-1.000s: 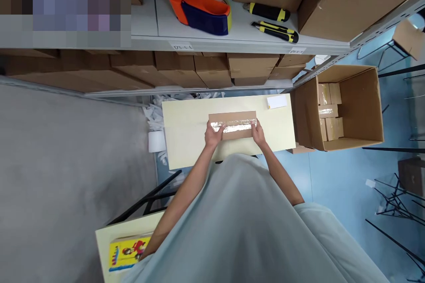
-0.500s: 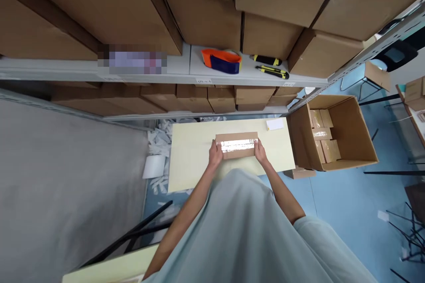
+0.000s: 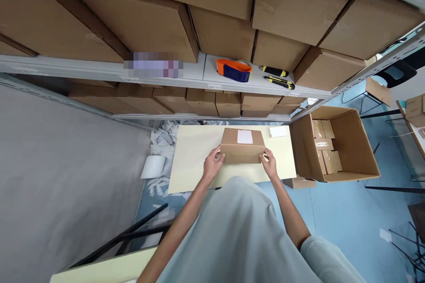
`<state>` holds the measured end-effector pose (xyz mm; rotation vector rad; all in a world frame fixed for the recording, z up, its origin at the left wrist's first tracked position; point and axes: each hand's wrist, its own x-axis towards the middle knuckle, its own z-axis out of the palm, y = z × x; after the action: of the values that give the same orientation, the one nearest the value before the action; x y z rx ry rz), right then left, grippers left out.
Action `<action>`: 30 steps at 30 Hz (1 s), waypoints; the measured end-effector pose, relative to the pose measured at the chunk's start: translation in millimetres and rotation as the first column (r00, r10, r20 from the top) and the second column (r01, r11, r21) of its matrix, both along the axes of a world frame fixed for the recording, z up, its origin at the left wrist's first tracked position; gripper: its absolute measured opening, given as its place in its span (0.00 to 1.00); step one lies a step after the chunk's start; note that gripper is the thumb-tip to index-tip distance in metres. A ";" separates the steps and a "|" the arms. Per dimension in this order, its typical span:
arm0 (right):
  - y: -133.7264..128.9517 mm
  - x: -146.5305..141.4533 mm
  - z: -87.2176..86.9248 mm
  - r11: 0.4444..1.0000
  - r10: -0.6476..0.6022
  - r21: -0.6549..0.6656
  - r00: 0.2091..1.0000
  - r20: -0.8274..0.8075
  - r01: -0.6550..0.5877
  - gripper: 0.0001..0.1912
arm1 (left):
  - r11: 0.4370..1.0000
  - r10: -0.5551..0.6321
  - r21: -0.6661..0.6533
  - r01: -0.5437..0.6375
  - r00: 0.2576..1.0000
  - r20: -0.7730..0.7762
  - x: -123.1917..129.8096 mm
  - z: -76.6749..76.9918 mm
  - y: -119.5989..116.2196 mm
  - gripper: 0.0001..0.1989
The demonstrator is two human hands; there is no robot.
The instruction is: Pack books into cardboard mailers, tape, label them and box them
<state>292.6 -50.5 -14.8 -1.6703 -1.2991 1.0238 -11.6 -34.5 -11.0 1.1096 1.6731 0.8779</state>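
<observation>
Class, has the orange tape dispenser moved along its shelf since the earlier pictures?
No: the tape dispenser keeps its place on the shelf beside the two cutters; only the view shifted.

The hands [image 3: 211, 166] [image 3: 270, 166] are bare, the loose short-sleeved top [image 3: 247, 239] pale blue.

Box [image 3: 243, 147] between left hand [image 3: 212, 165] and right hand [image 3: 269, 164]; carton [image 3: 301, 150] right of table [image 3: 191, 152], shelving [image 3: 191, 82] behind.

At your twelve o'clock, a grey shelf [image 3: 192, 83] carries brown cartons [image 3: 222, 31], an orange-and-blue tape dispenser [image 3: 235, 71] and two yellow-and-black cutters [image 3: 280, 82]; a white cylinder [image 3: 153, 167] sits at your ten.
</observation>
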 end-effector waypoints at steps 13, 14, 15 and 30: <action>-78.8 -6.6 -52.9 0.958 -0.135 -0.265 0.988 -0.076 0.111 0.31 | 0.947 0.010 -0.321 0.034 0.991 0.136 1.8 -40.8 -56.8 0.25; -81.8 -5.7 -54.2 0.955 -0.129 -0.277 0.989 -0.073 0.105 0.30 | 0.943 0.004 -0.330 0.044 0.990 0.144 1.6 -42.1 -58.4 0.25; -83.3 -4.9 -54.5 0.952 -0.125 -0.288 0.990 -0.070 0.100 0.31 | 0.939 -0.002 -0.340 0.053 0.989 0.151 1.3 -43.0 -59.1 0.26; -61.2 20.2 10.3 0.961 -0.024 -0.278 0.999 -0.033 0.013 0.33 | 0.950 -0.227 -0.189 0.249 0.965 0.131 9.8 0.3 -57.7 0.30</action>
<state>312.8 -111.7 -4.5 -1.8574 -1.1544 1.2663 -1.9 -92.2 -10.8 1.0766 1.4670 0.5871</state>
